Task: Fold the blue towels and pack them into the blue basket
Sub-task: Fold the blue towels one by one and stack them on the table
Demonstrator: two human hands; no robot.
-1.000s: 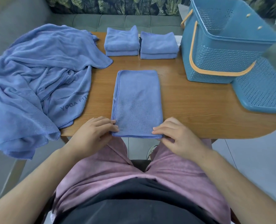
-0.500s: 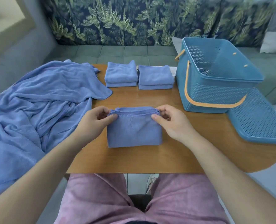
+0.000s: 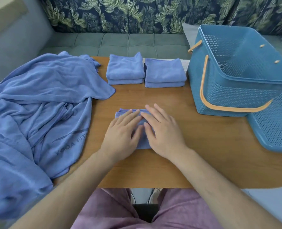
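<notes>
Pressing down with left hand [image 3: 122, 134] and right hand [image 3: 163, 134], fingers straight and close together, palms flat, gripping nothing. Covering most of the small folded towel [image 3: 120, 114] near the middle of the wooden table [image 3: 194, 146], probably to flatten the last fold and squeeze out the loft so that it stacks square.

Parked at twelve o'clock from the hands, along the far edge: left stack [image 3: 124, 70] and right stack [image 3: 165, 73] of folded towels, two high each, just beside one another. Likely kept there to leave working room and to go in together later.

Standing at two o'clock: the blue basket [image 3: 236, 100], open-topped, orange handle [image 3: 203, 90] swung down against the front wall, so nothing bars the mouth. No towel to be seen in the part of the inside that shows; packing judged not yet begun.

Lying at three o'clock, touching the basket's base: what seems to be its perforated lid [image 3: 275, 126], put aside for access.

Heaped at nine o'clock: a large yoga towel [image 3: 43, 104], unfolded, spilling over the table's left edge. Probably left for last, needing the whole tabletop.
</notes>
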